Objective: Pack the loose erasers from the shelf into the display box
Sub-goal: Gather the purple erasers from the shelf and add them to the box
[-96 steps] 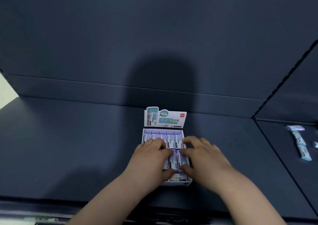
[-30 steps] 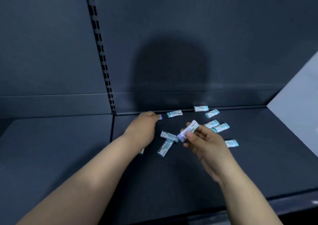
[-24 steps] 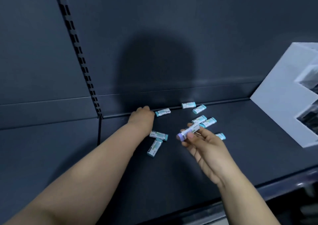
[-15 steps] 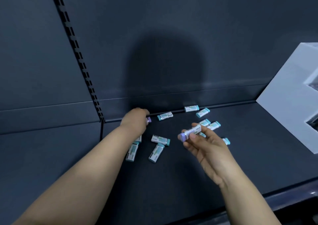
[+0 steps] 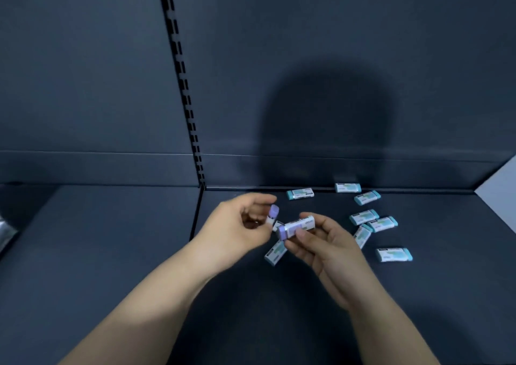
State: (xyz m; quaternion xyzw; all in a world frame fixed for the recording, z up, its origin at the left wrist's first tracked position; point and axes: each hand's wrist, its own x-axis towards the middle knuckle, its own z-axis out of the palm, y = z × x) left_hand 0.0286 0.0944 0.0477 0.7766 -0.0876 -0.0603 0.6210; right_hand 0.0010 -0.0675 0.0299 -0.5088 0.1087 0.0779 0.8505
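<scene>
Now the left hand (image 5: 237, 225) is pinching a purple-tipped eraser (image 5: 273, 213). The right hand (image 5: 321, 241) is gripping another purple eraser (image 5: 297, 226), above teal erasers (image 5: 374, 223) lying scattered on the shelf (image 5: 111, 239).

To the right of the fingers of the right hand (image 5: 326, 248), the shelf (image 5: 111, 267) is littered with teal erasers (image 5: 363, 216): three bunched just beside the hand, one alone nearer the person, and three more beyond the fingertips along the back wall (image 5: 307, 85), with bare strips of shelf between the groups. The nearest teal eraser (image 5: 276, 253) lies directly below the narrow gap between the left purple-tipped eraser (image 5: 273, 212) and the right purple-tipped eraser (image 5: 296, 226) that the fingers hold. Left of the fingers of the left hand (image 5: 237, 225), past the seam under the slotted upright (image 5: 185, 91), and nearer the person than both hands, the shelf lies open.
</scene>
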